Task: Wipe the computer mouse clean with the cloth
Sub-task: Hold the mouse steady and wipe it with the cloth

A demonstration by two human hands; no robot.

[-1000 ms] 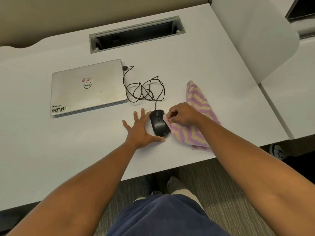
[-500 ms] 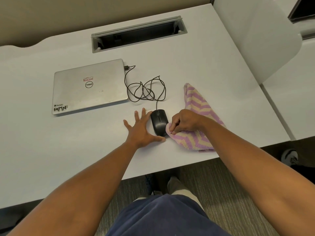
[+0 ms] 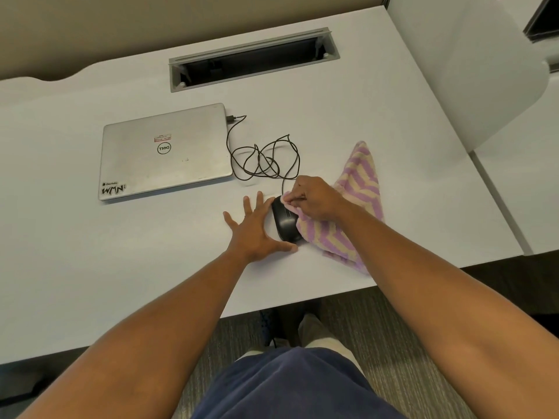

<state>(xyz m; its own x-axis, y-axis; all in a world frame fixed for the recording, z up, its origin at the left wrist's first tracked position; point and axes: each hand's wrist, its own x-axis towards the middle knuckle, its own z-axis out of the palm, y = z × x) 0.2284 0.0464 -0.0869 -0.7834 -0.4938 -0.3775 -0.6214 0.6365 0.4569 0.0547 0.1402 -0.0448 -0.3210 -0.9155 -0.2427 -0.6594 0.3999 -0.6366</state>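
Black and wired, the computer mouse (image 3: 286, 220) sits near the front edge of the white counter (image 3: 90, 252), its cable (image 3: 266, 160) looping in a tangle behind it and running to a closed silver laptop (image 3: 165, 151) on the left. The left hand (image 3: 257, 229) lies flat on the counter with fingers (image 3: 246, 205) spread apart, its thumb and palm edge touching the mouse's left and near sides. The right hand (image 3: 314, 198) has its fingers pinched together on a bunched corner of the pink and cream striped cloth (image 3: 354, 213), pressing it against the far right part of the mouse. The rest of the cloth trails across the counter to the right, under the right forearm.
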